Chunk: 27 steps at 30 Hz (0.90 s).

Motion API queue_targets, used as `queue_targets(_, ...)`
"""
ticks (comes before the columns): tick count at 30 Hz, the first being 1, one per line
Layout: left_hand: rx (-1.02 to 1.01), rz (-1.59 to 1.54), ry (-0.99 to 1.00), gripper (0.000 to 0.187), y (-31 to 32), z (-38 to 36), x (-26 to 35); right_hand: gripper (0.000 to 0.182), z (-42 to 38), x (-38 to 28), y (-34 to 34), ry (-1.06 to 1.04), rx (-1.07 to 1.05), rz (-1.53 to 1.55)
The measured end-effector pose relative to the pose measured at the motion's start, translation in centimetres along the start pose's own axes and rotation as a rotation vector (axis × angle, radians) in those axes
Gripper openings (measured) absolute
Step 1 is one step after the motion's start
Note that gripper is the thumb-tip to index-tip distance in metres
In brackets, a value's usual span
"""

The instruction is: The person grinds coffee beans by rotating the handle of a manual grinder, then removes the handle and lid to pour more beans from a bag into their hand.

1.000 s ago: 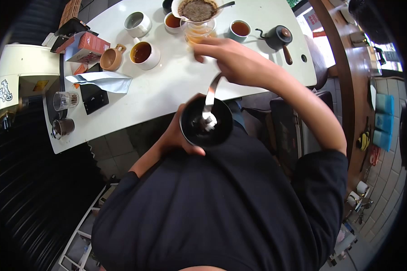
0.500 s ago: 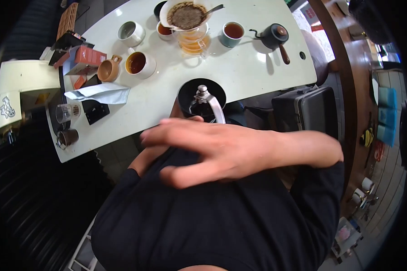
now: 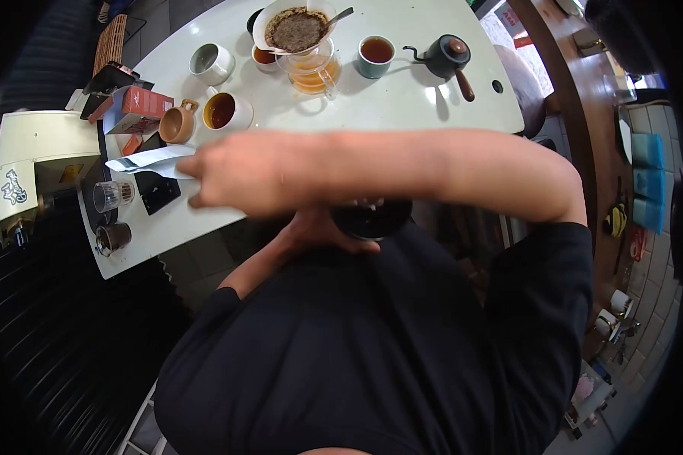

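Note:
My left hand is wrapped round a round black vessel close to my body, below the table edge. The vessel's upper part is hidden behind my right forearm. Blurred by motion, my right hand reaches across to the left over the table's front part. Its fingertips are at the right end of a pale blue paper packet; they look closed, and whether they touch it cannot be made out. Under the packet and in front of it lies a flat black device.
The white table bears a glass server topped by a dripper of coffee grounds, a black kettle, a teal cup, white mugs, a brown cup, a red box and a glass.
My right hand has swung forward and left from above my chest to the packet. The black vessel has come nearer my body, and its metal crank is now hidden behind my forearm.

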State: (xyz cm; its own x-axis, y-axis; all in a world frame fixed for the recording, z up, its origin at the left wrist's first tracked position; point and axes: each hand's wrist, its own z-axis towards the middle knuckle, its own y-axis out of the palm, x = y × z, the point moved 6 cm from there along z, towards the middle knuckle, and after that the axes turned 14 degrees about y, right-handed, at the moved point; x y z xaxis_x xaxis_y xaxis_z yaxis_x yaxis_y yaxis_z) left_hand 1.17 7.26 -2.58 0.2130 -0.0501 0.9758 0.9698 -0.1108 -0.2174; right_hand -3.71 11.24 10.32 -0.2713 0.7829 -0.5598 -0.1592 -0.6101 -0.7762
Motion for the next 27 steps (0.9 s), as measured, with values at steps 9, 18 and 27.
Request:
queue_targets(9,0.011,-0.163,0.536,0.112,0.1,1.0,2.0,0.020,-7.0,7.7,-4.6,0.353,0.099,0.075)
queue_targets(18,0.356,-0.450,0.145,0.103,-0.9,-0.1,-2.1,0.030,-18.5,5.8,-5.5,0.791,0.156,0.178)
queue_targets(27,0.333,-0.028,0.401,0.076,0.1,2.6,0.1,0.061,-14.2,-6.4,0.0,0.273,-0.118,0.745)
